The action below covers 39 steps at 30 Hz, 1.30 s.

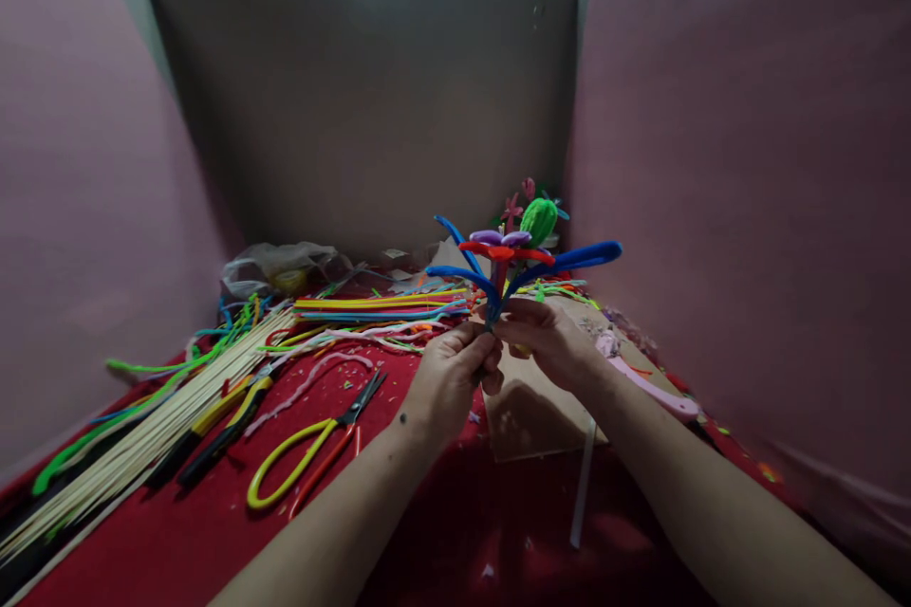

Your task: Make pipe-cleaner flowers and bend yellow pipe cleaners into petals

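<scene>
Both hands hold a pipe-cleaner flower [513, 262] upright over the red table. It has blue looped leaves, red and purple petals and a short stem. My left hand [455, 370] pinches the base of the stem from the left. My right hand [548, 338] grips the same stem from the right, fingertips touching the left hand's. Behind the flower a green fuzzy ball [539, 219] and a pink pipe-cleaner shape [512, 207] stand at the back.
Yellow-handled scissors [313, 450] lie left of my left arm. A bundle of wooden sticks [157, 427] and loose pipe cleaners [377, 306] cover the left side. A cardboard sheet [541, 413] lies under my hands. A plastic bag [274, 264] sits at the back. Pink walls enclose both sides.
</scene>
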Available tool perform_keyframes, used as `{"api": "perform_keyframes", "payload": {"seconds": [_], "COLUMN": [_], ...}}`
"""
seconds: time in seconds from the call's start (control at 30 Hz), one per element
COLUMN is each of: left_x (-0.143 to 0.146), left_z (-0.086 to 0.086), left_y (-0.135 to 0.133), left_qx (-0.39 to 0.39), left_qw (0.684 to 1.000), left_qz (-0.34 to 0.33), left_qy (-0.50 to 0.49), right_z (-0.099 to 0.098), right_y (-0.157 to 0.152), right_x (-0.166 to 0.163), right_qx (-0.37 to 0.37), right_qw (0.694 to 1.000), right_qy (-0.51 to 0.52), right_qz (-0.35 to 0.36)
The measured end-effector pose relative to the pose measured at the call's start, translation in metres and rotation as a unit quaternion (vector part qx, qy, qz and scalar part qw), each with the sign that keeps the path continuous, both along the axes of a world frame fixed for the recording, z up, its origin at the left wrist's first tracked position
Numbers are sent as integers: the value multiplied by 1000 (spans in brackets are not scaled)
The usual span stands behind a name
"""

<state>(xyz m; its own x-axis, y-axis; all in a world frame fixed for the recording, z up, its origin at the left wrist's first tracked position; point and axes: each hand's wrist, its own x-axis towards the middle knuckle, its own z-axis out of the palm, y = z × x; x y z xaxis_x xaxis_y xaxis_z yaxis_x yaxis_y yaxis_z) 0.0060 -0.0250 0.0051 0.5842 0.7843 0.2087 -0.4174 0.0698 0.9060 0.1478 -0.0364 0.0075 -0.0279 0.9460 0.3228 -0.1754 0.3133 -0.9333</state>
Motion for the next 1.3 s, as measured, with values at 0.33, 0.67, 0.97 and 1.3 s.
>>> {"api": "perform_keyframes", "payload": {"seconds": [0.33,0.67,0.97,1.3], "left_x": [-8,-7,-3,-3], "left_z": [3,4,-7,2], "left_y": [-1,3,7,8], "left_qx": [-94,332,264,-34], "left_qw": [970,895,910,999], "left_qz": [-217,162,186,-10], "left_qy": [-49,250,259,32], "right_z": [6,-6,-13,-7], "right_y": [-8,-3,-1,0], "right_x": [2,-7,-11,-8], "right_qx": [-37,-31,-33,18], "right_qw": [994,999,998,999], "right_qy": [1,13,-47,-51], "right_qz": [106,-3,-26,7]}}
